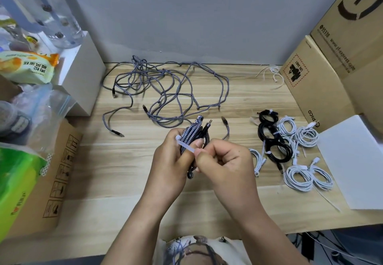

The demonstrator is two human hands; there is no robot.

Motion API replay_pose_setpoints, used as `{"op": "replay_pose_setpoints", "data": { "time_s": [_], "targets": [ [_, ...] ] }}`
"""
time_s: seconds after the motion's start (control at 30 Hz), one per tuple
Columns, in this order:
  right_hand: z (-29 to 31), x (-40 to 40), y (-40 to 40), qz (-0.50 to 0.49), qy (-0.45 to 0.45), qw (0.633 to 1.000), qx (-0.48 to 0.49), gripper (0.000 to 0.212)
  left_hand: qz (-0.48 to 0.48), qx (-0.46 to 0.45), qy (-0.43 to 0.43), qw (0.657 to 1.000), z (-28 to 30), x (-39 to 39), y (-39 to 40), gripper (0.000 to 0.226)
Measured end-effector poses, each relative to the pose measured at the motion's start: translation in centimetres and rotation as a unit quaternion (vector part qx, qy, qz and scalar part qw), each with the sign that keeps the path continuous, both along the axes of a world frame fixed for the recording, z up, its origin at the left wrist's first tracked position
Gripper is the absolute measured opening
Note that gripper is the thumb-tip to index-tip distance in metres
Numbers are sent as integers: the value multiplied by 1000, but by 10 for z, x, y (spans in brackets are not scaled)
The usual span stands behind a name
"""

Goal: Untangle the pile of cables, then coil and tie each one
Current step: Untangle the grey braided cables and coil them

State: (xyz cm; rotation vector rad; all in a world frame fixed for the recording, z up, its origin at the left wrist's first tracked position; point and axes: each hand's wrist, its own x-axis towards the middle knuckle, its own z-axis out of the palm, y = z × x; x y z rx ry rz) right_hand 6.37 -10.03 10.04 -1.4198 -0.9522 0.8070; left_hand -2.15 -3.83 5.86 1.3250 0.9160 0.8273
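Note:
My left hand (172,161) grips a coiled grey braided cable (191,133) held upright over the wooden table (124,161). A white cable tie (185,147) runs across the coil. My right hand (224,161) pinches the end of that tie beside my left thumb. A black plug (208,124) sticks up from the bundle, and one loose end (226,124) curves off to the right. A tangled pile of grey braided cables (163,90) lies at the back of the table.
Tied white coils (300,173) and black coils (271,140) lie at the right. Loose white ties (271,74) sit at the back right by cardboard boxes (323,74). A white sheet (356,165) lies right. A white box (83,74), bags and a carton (51,181) crowd the left.

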Motion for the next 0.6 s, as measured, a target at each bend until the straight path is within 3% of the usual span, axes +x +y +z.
{"op": "replay_pose_setpoints", "data": {
  "time_s": [0.13,0.6],
  "targets": [
    [-2,1,1,-22,3,1000,-13,30,1,-3,-9,1000,0,0,-2,26],
    [-7,1,5,-17,13,999,-28,31,6,-3,22,1000,-1,-2,-1,29]
  ]
}}
